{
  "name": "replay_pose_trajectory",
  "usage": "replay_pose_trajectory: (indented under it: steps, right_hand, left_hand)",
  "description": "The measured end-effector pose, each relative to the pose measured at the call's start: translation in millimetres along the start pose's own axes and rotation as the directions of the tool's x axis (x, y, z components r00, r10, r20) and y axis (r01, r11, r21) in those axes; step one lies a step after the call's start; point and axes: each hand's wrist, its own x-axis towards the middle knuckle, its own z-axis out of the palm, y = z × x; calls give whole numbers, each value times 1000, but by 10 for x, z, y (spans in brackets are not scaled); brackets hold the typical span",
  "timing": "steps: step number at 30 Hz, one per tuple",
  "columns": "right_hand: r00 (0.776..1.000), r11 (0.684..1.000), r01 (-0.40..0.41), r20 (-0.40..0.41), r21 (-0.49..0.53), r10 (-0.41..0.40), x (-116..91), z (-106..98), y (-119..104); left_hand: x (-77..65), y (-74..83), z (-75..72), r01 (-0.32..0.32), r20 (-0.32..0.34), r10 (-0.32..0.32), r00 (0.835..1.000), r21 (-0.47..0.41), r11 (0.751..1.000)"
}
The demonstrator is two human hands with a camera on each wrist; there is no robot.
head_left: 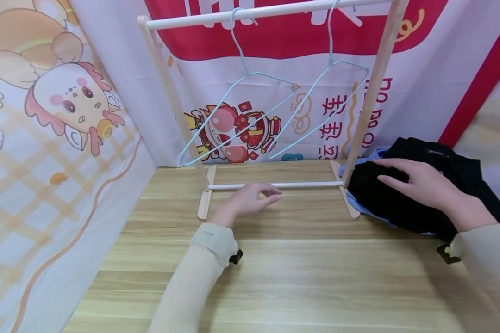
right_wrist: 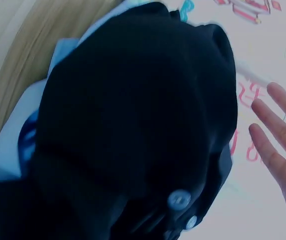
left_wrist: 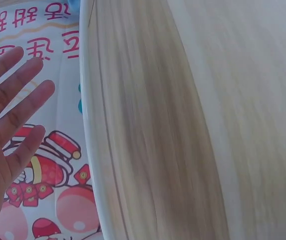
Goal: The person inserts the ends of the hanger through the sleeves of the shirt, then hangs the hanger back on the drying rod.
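Observation:
A black garment [head_left: 400, 199] with pale buttons [right_wrist: 179, 200] lies bunched on the table at the right, with light blue cloth [right_wrist: 13, 130] under its edge. My right hand [head_left: 425, 182] hovers over this pile, its fingers spread and holding nothing. Near the lower bar [head_left: 308, 185] of a small wooden clothes rack, my left hand [head_left: 252, 199] is held above the tabletop with loose, bare fingers. Two mint wire hangers, a left one [head_left: 244, 69] and a right one [head_left: 330, 60], hang from the top rod [head_left: 275, 13] with nothing on them.
The wood-grain table [head_left: 316, 282] spreads out in front of the rack. A printed cloth [head_left: 425, 92] with red shapes and lettering forms the backdrop, and another cartoon cloth [head_left: 46, 199] covers the left side. The rack's feet [head_left: 205, 199] stand near the table's back edge.

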Motion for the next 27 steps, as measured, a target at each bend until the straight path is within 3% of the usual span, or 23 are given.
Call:
replay_pose_trajectory:
  steps: [5,11,20,27]
  right_hand:
    - [998,1000,-17,-58,2,17,-44,-39,174]
    - [987,995,-94,-131,-15,92,-136,-67,384]
    - [943,987,-157,-294,22,156,-321,-56,738]
    - [933,984,-168,-311,66,181,-378,-110,848]
  left_hand:
    - [81,33,49,0,10,0,1000,-31,1000]
    - [218,75,121,-10,0,10,1000,-88,996]
    - [488,211,309,3,-6,-4,1000,-178,984]
    - [683,394,471,-45,19,49,999,-198,979]
